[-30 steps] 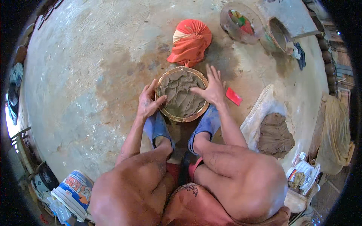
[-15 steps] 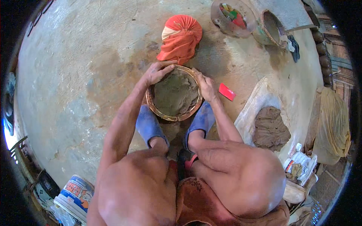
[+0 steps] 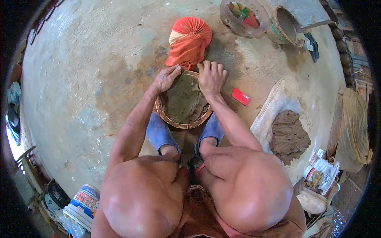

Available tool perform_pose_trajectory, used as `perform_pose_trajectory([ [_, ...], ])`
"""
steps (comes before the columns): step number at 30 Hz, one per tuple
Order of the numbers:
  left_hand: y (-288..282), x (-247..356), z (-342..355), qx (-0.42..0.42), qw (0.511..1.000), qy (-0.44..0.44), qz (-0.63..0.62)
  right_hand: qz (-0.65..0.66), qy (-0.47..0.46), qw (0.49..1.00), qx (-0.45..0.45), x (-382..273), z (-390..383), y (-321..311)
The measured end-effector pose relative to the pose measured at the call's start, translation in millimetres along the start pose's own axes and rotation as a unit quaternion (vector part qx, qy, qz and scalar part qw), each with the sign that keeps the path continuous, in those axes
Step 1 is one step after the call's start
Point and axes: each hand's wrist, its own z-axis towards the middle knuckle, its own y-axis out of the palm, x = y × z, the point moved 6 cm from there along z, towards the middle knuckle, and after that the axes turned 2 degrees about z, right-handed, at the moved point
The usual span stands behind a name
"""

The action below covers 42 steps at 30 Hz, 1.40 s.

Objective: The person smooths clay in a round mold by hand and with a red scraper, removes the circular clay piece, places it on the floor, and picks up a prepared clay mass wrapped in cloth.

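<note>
A round wooden-looking ring (image 3: 189,126) packed with grey-brown wet clay (image 3: 182,99) sits on the floor between my feet. My left hand (image 3: 168,78) grips the ring's far left side, thumb over the rim. On the far right side, my right hand (image 3: 212,77) is closed with bent fingers and raised knuckles; whatever lies under those fingers is hidden. Just beyond the ring, an orange cloth bundle (image 3: 190,37) rests with its loose end at the rim, close to both hands. A small flat red piece (image 3: 240,96) lies right of my right hand.
A large clay lump (image 3: 289,135) lies on a whitish sack (image 3: 265,117) at the right. A basin (image 3: 226,18) and a bucket (image 3: 278,33) stand far right beside a dark glove (image 3: 313,47). Blue shoes (image 3: 160,133) flank the ring. A white-blue tub (image 3: 85,202) stands near left.
My right hand has moved from the ring's right side to its far right rim, its fingers now more bent. My left hand stays on the rim. The view has shifted slightly.
</note>
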Motion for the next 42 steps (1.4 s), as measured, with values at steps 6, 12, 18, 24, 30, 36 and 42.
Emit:
perform_pose_trajectory([
  [6, -8, 0, -10, 0.043, 0.992, -0.098, 0.059, 0.204, 0.111, 0.972, 0.038, 9, 30, -16],
  [12, -7, -6, -11, 0.077, 0.997, -0.02, -0.018, 0.025, -0.037, 0.998, -0.036, -33, 17, 9],
  [18, 0, 3, 8, 0.031, 0.998, -0.004, -0.05, 0.032, -0.01, 0.998, -0.051, -35, 20, 31],
  [24, -10, -1, 0, 0.059, 0.996, -0.01, -0.059, 0.093, 0.028, 0.995, 0.0, -42, 48, 16],
  [30, -36, -49, -25, 0.141, 0.951, 0.046, -0.269, 0.057, -0.086, 0.995, -0.005, -99, 37, 31],
  [36, 10, -38, -88, 0.259, 0.952, -0.011, -0.163, -0.045, -0.107, 0.993, -0.012, -66, 43, 26],
  [42, 17, -5, -114, 0.223, 0.97, 0.019, 0.092, -0.026, -0.121, 0.991, -0.055, -85, 30, 35],
])
